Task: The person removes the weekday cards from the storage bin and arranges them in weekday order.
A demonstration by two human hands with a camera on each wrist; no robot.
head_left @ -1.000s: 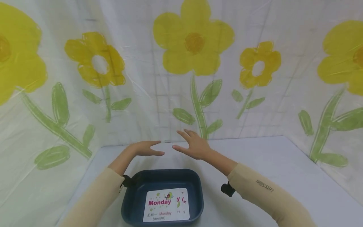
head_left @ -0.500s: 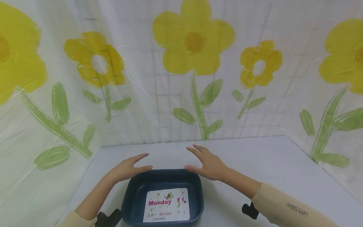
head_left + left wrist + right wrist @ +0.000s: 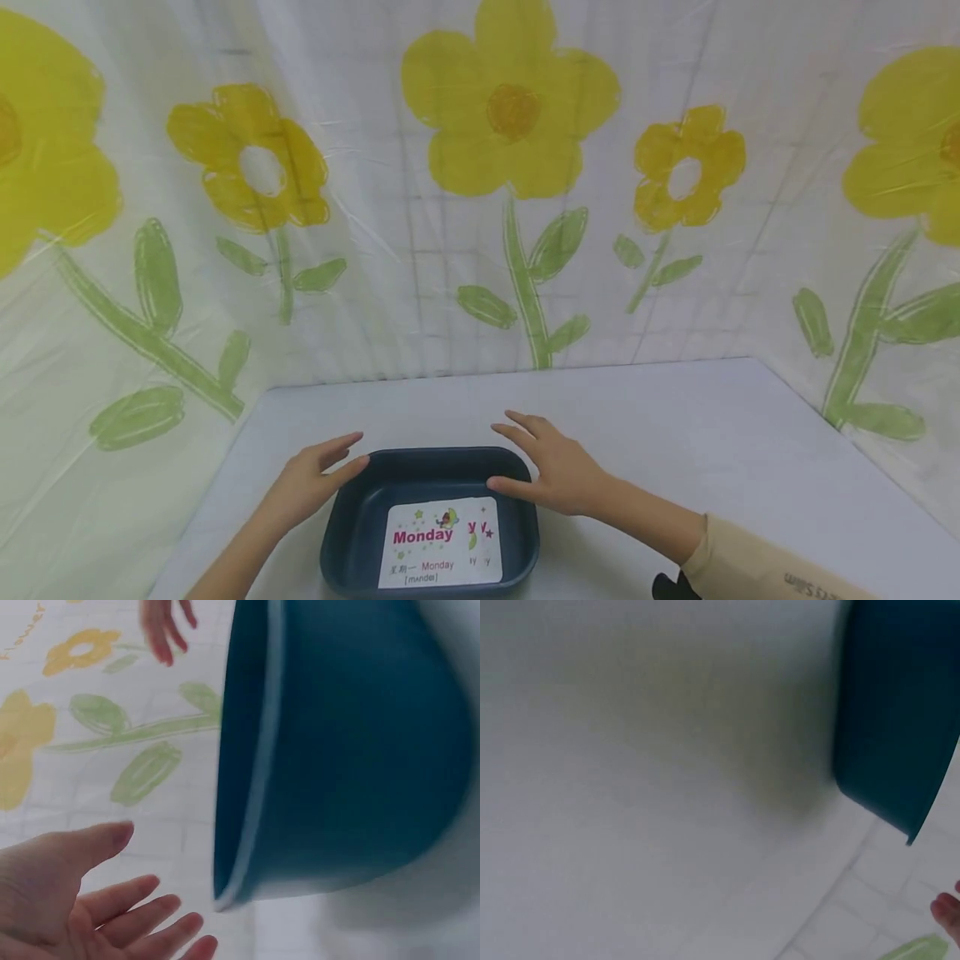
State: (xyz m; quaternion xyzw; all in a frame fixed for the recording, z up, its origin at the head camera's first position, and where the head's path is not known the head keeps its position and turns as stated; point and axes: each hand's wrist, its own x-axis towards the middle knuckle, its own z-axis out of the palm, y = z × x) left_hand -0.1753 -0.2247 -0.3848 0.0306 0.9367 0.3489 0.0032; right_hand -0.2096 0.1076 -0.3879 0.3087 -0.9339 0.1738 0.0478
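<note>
A dark blue rectangular basin sits at the table's near side, its wall large in the left wrist view. Inside lie white cards, overlapping at the right; the top one reads "Monday" with small stars and Chinese writing. My left hand, fingers extended and thumb apart, hovers by the basin's far left corner. By the far right corner is my right hand, its fingers spread and its thumb overlapping the rim in the head view. Both hands hold nothing. In the right wrist view only fingertips show, at the lower right edge.
A white table stretches behind and to the right of the basin. Behind it and along the sides hangs a pale curtain printed with yellow flowers. A dark wrist device shows below the right sleeve.
Both hands have drawn back toward the person and moved apart, from beyond the basin to its far corners. The basin and cards have stayed put.
</note>
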